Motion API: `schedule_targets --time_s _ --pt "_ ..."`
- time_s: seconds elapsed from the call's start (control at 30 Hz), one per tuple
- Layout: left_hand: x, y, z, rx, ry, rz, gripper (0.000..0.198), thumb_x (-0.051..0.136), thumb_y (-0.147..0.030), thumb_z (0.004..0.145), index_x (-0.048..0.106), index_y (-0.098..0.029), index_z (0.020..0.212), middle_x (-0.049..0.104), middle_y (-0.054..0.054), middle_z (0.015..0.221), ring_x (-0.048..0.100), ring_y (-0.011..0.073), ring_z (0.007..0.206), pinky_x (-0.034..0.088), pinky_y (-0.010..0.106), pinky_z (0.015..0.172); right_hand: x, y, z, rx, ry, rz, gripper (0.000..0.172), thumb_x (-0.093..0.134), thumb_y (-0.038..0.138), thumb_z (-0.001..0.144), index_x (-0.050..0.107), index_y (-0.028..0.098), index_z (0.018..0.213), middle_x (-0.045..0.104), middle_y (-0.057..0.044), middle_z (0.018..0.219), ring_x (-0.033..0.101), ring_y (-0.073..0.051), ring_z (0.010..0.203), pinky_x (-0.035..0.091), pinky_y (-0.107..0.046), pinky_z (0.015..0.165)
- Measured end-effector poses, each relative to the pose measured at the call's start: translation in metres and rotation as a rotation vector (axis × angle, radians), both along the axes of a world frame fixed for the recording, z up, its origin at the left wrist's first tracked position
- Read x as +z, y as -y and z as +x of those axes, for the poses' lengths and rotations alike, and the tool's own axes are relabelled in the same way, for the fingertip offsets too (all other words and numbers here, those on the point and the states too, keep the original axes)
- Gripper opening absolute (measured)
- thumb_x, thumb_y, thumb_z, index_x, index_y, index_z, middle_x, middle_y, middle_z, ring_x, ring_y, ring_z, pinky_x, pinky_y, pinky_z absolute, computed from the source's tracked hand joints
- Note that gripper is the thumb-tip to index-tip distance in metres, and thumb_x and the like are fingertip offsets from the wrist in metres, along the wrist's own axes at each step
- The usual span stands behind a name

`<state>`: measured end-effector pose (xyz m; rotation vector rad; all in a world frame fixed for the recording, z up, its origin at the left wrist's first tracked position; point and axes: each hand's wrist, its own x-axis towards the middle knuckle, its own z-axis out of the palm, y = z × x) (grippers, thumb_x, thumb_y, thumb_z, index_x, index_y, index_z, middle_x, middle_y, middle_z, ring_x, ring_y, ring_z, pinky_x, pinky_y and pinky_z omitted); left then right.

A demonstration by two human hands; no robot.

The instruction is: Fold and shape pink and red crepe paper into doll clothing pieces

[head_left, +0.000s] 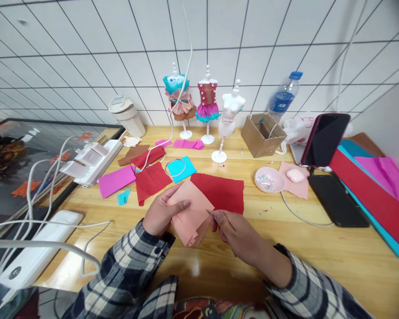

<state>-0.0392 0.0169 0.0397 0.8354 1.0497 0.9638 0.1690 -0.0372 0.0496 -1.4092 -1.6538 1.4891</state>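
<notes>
My left hand point(161, 212) grips a folded piece of salmon-pink cloth point(190, 217) just above the wooden table point(319, 261), thumb on top. My right hand point(234, 235) is closed in a pinch on a thin metal pin or needle point(210, 214) whose tip touches the cloth's right edge. A red cloth piece point(224, 191) lies right behind the pink one. Three small white mannequins stand at the back: one in a teal and brown dress point(179, 99), one in a red and pink dress point(207, 102), one bare point(229, 117).
Red point(151, 179), magenta point(115, 180) and cyan point(180, 168) cloth scraps lie at centre left. A pink dish of pins point(269, 179), cardboard box point(262, 133), water bottle point(284, 95), propped phone point(324, 138), second phone point(337, 198) and fabric sheets point(375, 190) sit right. Power strips point(36, 252) and cables crowd the left.
</notes>
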Motion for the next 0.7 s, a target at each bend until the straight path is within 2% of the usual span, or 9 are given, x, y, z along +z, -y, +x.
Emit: schedule_targets --time_s 0.2,0.53,0.7 --pt "-0.0023 -0.0003 -0.0007 -0.007 0.005 0.003 0.058 0.084 -0.026 0.064 0.066 -0.023 0.119 0.075 0.006 0.099 0.070 0.0214 0.088 0.056 0.030 0.082 -0.0046 -0.0001 0.0007 -0.013 0.031 0.007 0.046 0.024 0.051 0.100 0.048 0.021 0.074 0.043 0.004 0.056 0.038 -0.010 0.049 0.031 -0.022 0.048" --pt "-0.0026 -0.0002 -0.0006 -0.013 -0.016 0.006 0.062 0.085 -0.026 0.063 0.064 -0.021 0.122 0.075 0.007 0.100 0.071 0.0226 0.086 0.057 0.032 0.081 -0.0057 0.0022 -0.0009 -0.024 -0.123 -0.237 0.056 0.023 0.069 0.091 0.048 0.021 0.079 0.041 0.006 0.049 0.040 -0.009 0.037 0.034 -0.018 0.032" --pt "-0.0032 -0.0001 -0.0006 -0.013 -0.020 0.007 0.066 0.085 -0.029 0.062 0.063 -0.021 0.124 0.074 0.008 0.105 0.071 0.0264 0.091 0.057 0.036 0.083 -0.0056 0.0023 0.0001 -0.025 -0.095 -0.194 0.056 0.023 0.068 0.092 0.049 0.020 0.079 0.041 0.006 0.052 0.039 -0.008 0.039 0.035 -0.018 0.034"
